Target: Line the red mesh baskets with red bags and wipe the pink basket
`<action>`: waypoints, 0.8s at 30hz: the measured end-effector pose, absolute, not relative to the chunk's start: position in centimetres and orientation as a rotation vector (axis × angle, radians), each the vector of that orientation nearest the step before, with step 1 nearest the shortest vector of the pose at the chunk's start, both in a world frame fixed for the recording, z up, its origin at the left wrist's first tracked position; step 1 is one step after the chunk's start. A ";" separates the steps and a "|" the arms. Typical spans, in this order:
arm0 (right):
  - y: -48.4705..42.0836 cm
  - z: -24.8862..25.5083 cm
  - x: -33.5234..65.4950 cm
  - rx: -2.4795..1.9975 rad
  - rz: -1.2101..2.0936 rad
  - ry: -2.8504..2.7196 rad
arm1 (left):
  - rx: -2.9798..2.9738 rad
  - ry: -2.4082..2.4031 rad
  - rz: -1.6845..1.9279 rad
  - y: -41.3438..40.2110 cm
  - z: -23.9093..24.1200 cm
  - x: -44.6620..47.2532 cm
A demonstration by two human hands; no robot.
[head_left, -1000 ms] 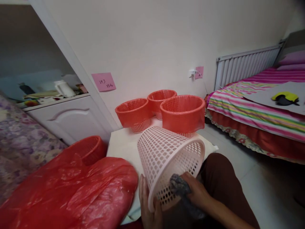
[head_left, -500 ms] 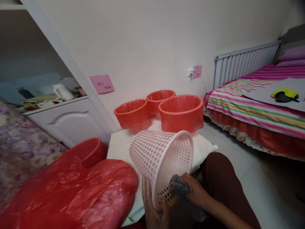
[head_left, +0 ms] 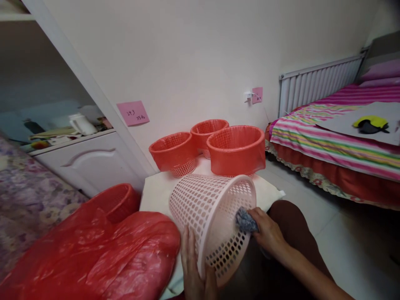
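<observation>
A pale pink perforated plastic basket (head_left: 200, 198) lies tilted on its side, its mouth facing right and toward me. My left hand (head_left: 193, 266) grips its rim from below left, fingers along the outer wall and thumb at the inside edge. In my right hand (head_left: 270, 233) is a crumpled grey cloth (head_left: 246, 221), held at the basket's opening against or close to the inner wall on the right. Whether the cloth presses on the wall I cannot tell.
Three baskets with red bag liners, one a red basket (head_left: 236, 150), stand at the back of the cream-covered table (head_left: 156, 191). Red plastic bags (head_left: 134, 254) and another red basket (head_left: 115, 202) lie left. A striped bed (head_left: 337, 137) stands right, a white cabinet (head_left: 90, 162) left.
My right hand has moved the cloth up and to the right along the basket's opening. The basket has shifted slightly, with my left hand still on its rim.
</observation>
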State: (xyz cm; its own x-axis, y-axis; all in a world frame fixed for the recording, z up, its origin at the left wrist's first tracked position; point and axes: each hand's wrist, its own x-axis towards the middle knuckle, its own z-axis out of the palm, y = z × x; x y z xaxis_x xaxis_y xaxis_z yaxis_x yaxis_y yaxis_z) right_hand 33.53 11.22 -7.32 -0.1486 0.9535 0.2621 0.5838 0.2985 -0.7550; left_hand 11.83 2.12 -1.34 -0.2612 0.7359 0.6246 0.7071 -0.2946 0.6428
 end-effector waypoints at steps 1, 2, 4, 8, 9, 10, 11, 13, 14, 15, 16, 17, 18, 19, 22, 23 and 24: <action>11.6 -6.9 33.7 -1.389 0.600 -1.834 | 1.908 1.868 1.635 2.1 -1.0 12.1; 12.1 -6.4 33.7 -1.395 0.569 -1.833 | 1.924 1.878 1.623 2.0 -0.9 12.3; 13.0 -5.8 33.2 -1.402 0.526 -1.830 | 1.972 1.886 1.586 2.1 -1.2 12.8; 14.3 -6.0 31.1 -1.415 0.546 -1.858 | 2.076 1.838 1.557 2.5 -2.5 13.3; 14.3 -6.3 30.4 -1.412 0.579 -1.876 | 2.088 1.832 1.563 2.7 -2.8 13.4; 14.1 -6.6 29.7 -1.402 0.621 -1.894 | 2.096 1.823 1.572 2.9 -3.1 13.4; 13.7 -6.9 28.9 -1.376 0.674 -1.914 | 2.101 1.815 1.582 3.1 -3.3 13.5; 13.0 -7.2 27.2 -1.267 0.808 -1.958 | 2.083 1.806 1.597 3.4 -3.4 13.5; 12.6 -7.1 26.4 -1.185 0.885 -1.979 | 2.062 1.800 1.603 3.5 -3.5 13.5; 12.3 -7.0 25.6 -1.094 0.963 -1.996 | 2.042 1.788 1.609 3.5 -3.5 13.5; 12.2 -6.8 24.9 -1.004 1.035 -2.004 | 2.022 1.779 1.612 3.5 -3.4 13.4; 12.2 -6.6 24.3 -0.925 1.096 -2.003 | 2.004 1.776 1.607 3.5 -3.3 13.3; 12.2 -6.4 23.9 -0.863 1.140 -1.994 | 1.988 1.781 1.595 3.4 -3.2 13.2; 12.4 -6.4 23.6 -0.820 1.169 -1.982 | 1.974 1.793 1.576 3.2 -3.1 13.1; 13.2 -7.1 23.6 -0.811 1.155 -1.951 | 1.943 1.841 1.521 2.6 -2.7 12.9; 13.5 -7.4 23.9 -0.849 1.115 -1.941 | 1.939 1.848 1.514 2.4 -2.5 12.8; 14.0 -7.8 24.3 -0.902 1.058 -1.930 | 1.938 1.849 1.514 2.2 -2.4 12.7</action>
